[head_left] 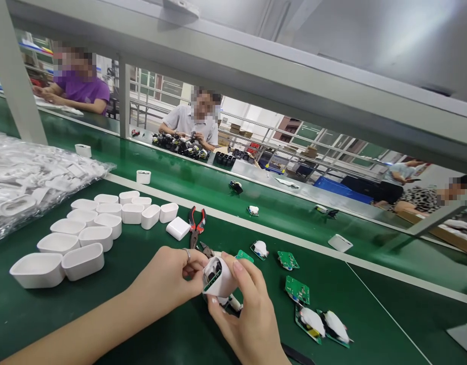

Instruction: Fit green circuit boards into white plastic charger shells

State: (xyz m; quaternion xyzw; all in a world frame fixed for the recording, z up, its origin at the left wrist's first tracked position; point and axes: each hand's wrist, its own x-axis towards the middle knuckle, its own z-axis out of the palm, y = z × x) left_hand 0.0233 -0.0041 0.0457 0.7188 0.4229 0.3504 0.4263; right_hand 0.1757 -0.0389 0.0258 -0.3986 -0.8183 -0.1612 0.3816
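Left hand [163, 276] and right hand [248, 317] pinch a rounded white plastic casing [225, 279]. Fingers [237, 268] partly hide its dark interior and green circuit board [212, 280].

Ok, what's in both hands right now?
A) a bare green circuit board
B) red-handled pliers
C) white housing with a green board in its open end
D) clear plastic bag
C: the left hand and right hand grip a white housing, a green board showing at its open end.
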